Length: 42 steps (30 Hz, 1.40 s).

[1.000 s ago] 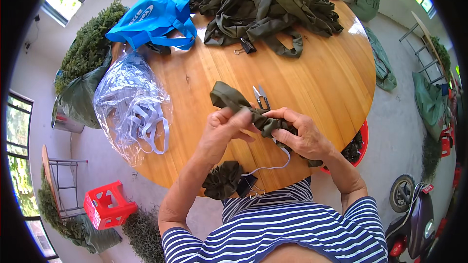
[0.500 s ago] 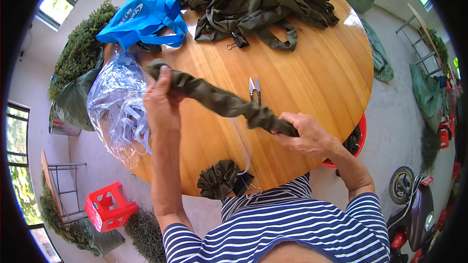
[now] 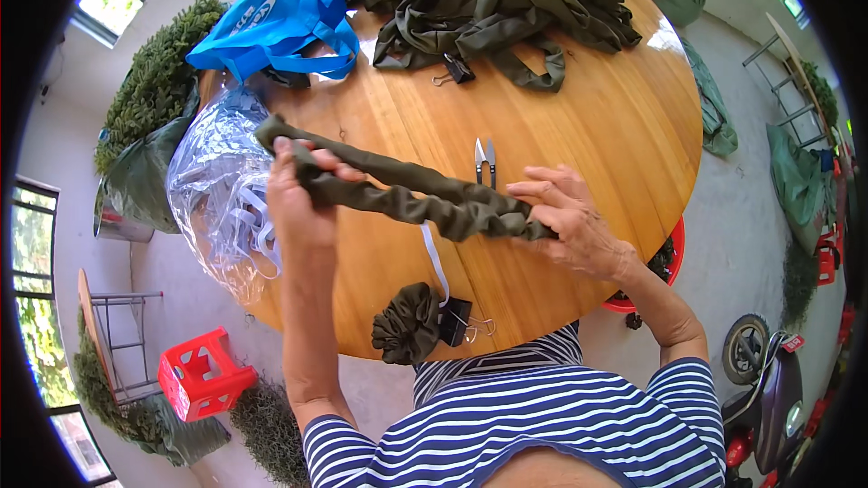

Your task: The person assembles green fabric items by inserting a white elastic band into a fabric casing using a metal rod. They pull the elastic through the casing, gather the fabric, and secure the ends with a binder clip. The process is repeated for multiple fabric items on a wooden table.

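Stretched between my hands over the round wooden table (image 3: 624, 117) is an olive-green fabric loop (image 3: 407, 206), its nearer side gathered and its farther side smoother. My left hand (image 3: 303, 203) is closed around its left end. At the other end my right hand (image 3: 579, 230) pinches the fabric, some fingers raised. Below, at the table's near edge, lie a gathered green scrunchie (image 3: 407, 323) and a black binder clip (image 3: 455, 321). A white elastic strip (image 3: 435, 258) runs up from the clip area towards the loop. Thread snips (image 3: 485, 163) lie beyond the loop with blades pointing away.
A heap of green fabric strips (image 3: 506, 0) covers the far side, with another binder clip (image 3: 458, 69) before it. On the left are a blue bag (image 3: 271, 27) and a clear plastic bag (image 3: 212, 149) of white elastic. A red stool (image 3: 203, 375) stands on the floor.
The loop's two sides have come apart, showing a gap between them. My right hand has risen slightly and its fingers have loosened and lifted.
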{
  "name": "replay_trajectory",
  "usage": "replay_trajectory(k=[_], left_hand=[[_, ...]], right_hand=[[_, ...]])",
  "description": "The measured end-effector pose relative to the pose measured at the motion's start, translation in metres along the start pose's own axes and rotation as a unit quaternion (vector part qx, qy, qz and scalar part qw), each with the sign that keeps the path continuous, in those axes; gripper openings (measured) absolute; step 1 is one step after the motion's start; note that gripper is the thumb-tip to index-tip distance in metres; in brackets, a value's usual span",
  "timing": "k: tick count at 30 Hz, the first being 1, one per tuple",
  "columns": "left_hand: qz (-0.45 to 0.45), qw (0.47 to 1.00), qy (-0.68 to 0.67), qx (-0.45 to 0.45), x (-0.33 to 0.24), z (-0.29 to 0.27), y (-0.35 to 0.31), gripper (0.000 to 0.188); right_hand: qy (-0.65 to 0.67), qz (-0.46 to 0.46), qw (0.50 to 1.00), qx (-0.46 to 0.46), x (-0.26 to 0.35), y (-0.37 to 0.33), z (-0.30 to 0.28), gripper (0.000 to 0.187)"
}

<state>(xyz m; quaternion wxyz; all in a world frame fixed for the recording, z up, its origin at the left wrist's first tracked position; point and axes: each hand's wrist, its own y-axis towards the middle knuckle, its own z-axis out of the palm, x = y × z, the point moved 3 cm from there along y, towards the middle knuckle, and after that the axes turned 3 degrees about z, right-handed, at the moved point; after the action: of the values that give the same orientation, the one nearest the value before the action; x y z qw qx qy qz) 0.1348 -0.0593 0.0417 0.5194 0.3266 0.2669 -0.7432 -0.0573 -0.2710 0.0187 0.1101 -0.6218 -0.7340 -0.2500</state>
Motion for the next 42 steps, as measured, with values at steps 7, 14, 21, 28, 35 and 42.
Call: replay_trajectory(k=[7,14,21,28,35,42], left_hand=[[0.018,0.996,0.08,0.018,0.009,0.046,-0.021,0.026],[0.028,0.999,0.012,0.016,0.006,0.004,-0.004,0.028],[0.047,0.999,-0.007,0.024,0.024,0.039,-0.023,0.028],[-0.06,0.997,0.033,0.046,0.061,0.04,-0.06,0.032],[-0.155,0.976,0.07,0.133,0.063,0.04,-0.064,0.028],[-0.137,0.985,0.022,0.098,0.052,0.035,-0.06,0.026]], right_hand=[[0.115,-0.033,0.992,0.049,0.027,0.024,0.0,0.027],[0.013,-0.007,0.995,0.097,0.01,0.007,-0.008,0.037],[0.161,0.079,0.983,0.031,0.054,0.043,-0.016,0.058],[0.205,0.057,0.976,-0.039,0.045,0.042,0.001,0.054],[0.345,0.069,0.936,-0.034,0.047,0.048,-0.009,0.044],[0.35,0.127,0.928,0.017,0.037,0.046,-0.013,0.028]])
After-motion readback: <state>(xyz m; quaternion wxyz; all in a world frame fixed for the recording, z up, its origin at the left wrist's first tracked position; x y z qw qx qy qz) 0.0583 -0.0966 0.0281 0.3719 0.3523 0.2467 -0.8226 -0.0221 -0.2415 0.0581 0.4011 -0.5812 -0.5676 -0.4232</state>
